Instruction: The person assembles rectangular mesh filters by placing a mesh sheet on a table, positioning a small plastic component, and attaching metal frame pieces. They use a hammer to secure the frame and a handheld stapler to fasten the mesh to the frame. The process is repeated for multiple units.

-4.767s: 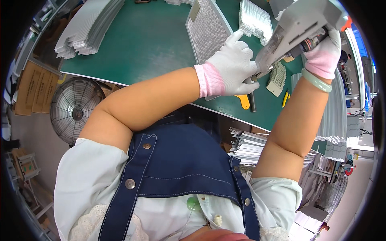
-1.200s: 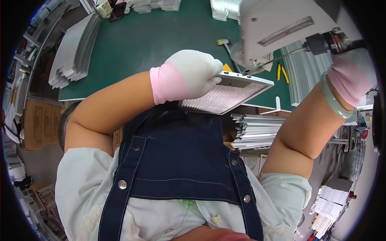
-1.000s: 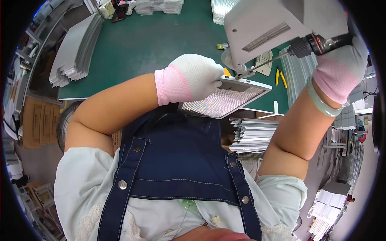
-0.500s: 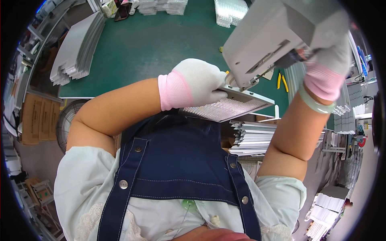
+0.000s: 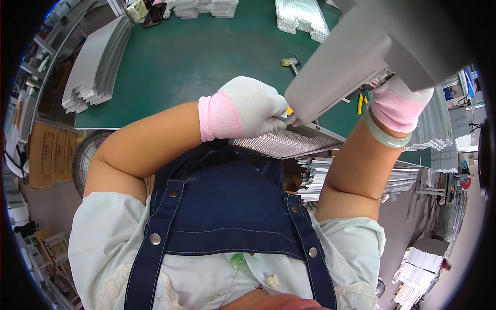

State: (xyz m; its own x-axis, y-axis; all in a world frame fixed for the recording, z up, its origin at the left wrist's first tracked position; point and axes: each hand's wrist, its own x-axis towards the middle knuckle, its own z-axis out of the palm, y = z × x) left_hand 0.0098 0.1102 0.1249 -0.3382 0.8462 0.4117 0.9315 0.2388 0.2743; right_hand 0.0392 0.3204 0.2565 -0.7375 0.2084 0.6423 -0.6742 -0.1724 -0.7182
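My left hand (image 5: pixel 248 106), in a white glove with a pink cuff, pinches the edge of a framed metal mesh panel (image 5: pixel 284 143) at the table's near edge. My gloved right hand (image 5: pixel 402 103) is closed round the handle of a bulky grey power tool that looks like a rivet gun (image 5: pixel 341 67). Its body covers most of the right fingers. The tool's nose points down at the panel's frame, just beside my left fingertips. Whether the nose touches the frame I cannot tell.
A small yellow-headed hammer (image 5: pixel 290 63) and yellow-handled pliers (image 5: pixel 360 103) lie on the green table (image 5: pixel 206 57). Stacked grey sheets (image 5: pixel 95 64) stand at the left, mesh sheets (image 5: pixel 302 18) at the back. Below the table are metal strips (image 5: pixel 316 178) and a floor fan (image 5: pixel 89 160).
My right hand has come left and slightly nearer, and the rivet gun has turned with its nose shifted left toward my left fingers. The left hand and panel have moved slightly left.
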